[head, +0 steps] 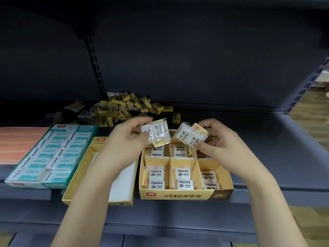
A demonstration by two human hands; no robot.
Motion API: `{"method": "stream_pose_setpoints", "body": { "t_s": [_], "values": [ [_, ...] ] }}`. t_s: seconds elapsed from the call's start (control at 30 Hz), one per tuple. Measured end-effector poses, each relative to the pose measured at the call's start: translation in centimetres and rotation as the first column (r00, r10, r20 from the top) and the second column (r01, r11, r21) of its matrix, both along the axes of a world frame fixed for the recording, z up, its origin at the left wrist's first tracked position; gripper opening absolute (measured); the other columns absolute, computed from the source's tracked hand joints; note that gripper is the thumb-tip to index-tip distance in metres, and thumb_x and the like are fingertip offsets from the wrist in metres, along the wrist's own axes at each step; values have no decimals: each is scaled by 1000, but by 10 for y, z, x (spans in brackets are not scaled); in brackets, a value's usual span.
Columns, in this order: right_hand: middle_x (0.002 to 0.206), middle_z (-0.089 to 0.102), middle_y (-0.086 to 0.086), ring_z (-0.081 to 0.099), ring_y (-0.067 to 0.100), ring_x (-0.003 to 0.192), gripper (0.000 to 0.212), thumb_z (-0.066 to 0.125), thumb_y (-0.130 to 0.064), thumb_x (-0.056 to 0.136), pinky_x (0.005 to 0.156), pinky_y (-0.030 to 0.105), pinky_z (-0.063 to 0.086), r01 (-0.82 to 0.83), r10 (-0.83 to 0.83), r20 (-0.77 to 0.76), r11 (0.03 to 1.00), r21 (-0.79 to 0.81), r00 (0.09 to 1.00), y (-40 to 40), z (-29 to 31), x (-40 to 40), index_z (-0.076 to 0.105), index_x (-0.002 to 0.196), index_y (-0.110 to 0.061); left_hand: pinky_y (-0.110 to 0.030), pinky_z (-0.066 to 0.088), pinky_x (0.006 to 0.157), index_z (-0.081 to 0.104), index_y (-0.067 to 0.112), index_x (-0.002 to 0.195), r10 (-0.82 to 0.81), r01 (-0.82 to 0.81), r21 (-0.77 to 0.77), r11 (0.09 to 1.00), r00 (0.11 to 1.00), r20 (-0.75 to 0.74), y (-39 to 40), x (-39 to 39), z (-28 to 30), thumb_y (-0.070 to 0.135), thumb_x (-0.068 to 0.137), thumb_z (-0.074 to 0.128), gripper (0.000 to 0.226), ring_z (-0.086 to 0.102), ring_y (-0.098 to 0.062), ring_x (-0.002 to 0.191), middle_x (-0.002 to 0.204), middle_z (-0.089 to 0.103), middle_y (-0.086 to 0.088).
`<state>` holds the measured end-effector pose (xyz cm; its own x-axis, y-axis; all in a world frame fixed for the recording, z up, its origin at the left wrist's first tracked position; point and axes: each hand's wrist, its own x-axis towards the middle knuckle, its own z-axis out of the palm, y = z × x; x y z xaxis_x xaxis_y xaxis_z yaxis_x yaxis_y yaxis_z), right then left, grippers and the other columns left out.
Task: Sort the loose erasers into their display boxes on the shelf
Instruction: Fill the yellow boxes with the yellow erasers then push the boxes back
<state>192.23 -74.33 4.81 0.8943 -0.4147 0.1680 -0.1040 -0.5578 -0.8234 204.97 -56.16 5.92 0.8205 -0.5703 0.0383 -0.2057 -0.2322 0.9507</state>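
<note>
Slippery plastic wrappers are your risk: your left hand [130, 135] is pinching 2 wrapped erasers [156, 133] and your right hand [216, 139] is gripping 2 more [189, 135], both hovering over the divided yellow display box [178, 194]. With 2 to each pinch, 1 could be sliding free and dropping into the wrong compartment or onto the shelf [267, 138].

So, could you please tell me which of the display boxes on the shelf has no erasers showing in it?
The yellow box with the white floor, under the left forearm. The teal box left of it and the divided 2B box right of it both hold erasers.
</note>
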Motion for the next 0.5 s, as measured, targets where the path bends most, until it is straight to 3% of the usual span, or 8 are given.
{"method": "stream_pose_setpoints", "body": {
  "t_s": [0.1,0.23,0.33,0.4,0.5],
  "values": [
    [96,69,-16,66,2,79,29,67,-16,84,70,25,54,-5,5,6,1000,-12,1000,-2,0,0,56,102,-36,-43,52,88,64,34,90,74,-74,28,997,997,-19,-3,0,-3,9,85,61,25,67,-16,87,96,67,4],
    [94,69,-14,65,1,81,27,64,-16,86,68,23,53,-8,8,17,1000,-8,1000,-4,-1,1,57,102,-36,-49,52,86,60,25,81,111,-109,37,993,993,-36,-7,0,-5,8,82,63,18,66,-27,86,92,65,-4],
    [95,68,-15,63,-1,87,26,62,-18,87,74,25,53,-6,6,24,1000,-6,1000,-5,0,2,55,105,-37,-41,54,75,56,23,77,114,-113,79,990,994,-4,-8,1,-7,9,80,62,16,65,-24,83,90,65,-7],
    [97,67,-14,63,1,90,27,60,-18,88,79,32,55,-13,13,29,1000,1,999,-5,2,2,53,106,-38,-30,45,63,53,20,71,104,-109,122,987,994,44,-7,0,-7,12,78,63,15,60,-19,77,82,62,-5],
    [97,66,-15,65,7,89,32,56,-16,90,81,41,55,-32,32,43,999,11,999,-5,7,3,51,108,-43,-27,35,60,48,17,64,90,-99,140,985,993,72,-5,0,-6,13,75,65,21,47,-16,64,69,50,-1]
  ]
}}
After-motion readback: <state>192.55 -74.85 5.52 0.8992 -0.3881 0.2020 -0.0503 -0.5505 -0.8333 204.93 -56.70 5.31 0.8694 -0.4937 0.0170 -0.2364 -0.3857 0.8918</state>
